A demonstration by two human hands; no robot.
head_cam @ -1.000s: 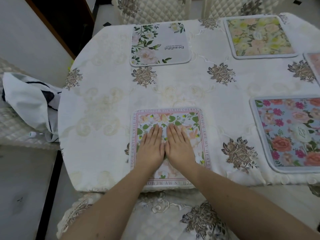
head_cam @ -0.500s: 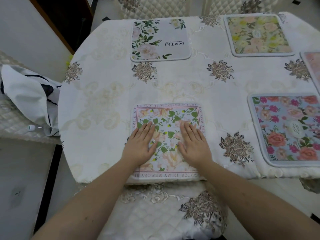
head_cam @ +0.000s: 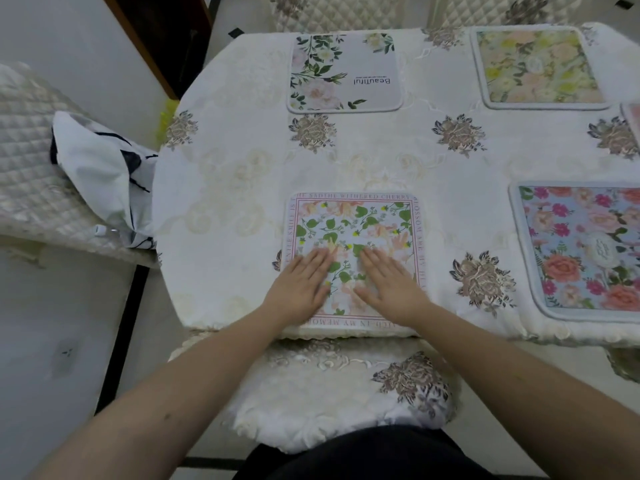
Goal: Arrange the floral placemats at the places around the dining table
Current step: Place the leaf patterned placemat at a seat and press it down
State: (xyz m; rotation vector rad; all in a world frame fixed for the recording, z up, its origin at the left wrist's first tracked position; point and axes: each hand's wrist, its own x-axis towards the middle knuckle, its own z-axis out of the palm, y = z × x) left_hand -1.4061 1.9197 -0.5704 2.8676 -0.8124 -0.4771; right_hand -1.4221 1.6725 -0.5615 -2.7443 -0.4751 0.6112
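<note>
A pink-bordered floral placemat (head_cam: 360, 220) with green leaves lies at the near edge of the dining table (head_cam: 242, 174). My left hand (head_cam: 299, 285) rests flat on its lower left part, fingers straight. My right hand (head_cam: 389, 284) lies flat on its lower right part. Further placemats lie on the table: a grey one printed "Beautiful" (head_cam: 346, 72) at the far side, a yellow-green one (head_cam: 536, 65) at the far right, a blue one with pink roses (head_cam: 585, 249) at the near right, and the edge of a pink one (head_cam: 632, 123) at the right border.
A cushioned chair seat (head_cam: 329, 386) sits just below the table's near edge, between my arms. A black-and-white cloth bag (head_cam: 104, 171) lies on a quilted seat (head_cam: 27, 161) to the left. Quilted chair backs (head_cam: 332, 12) stand beyond the far edge.
My hands slid apart from the placemat's middle toward its lower sides, then drew a little closer again. The view has shifted back slightly.
</note>
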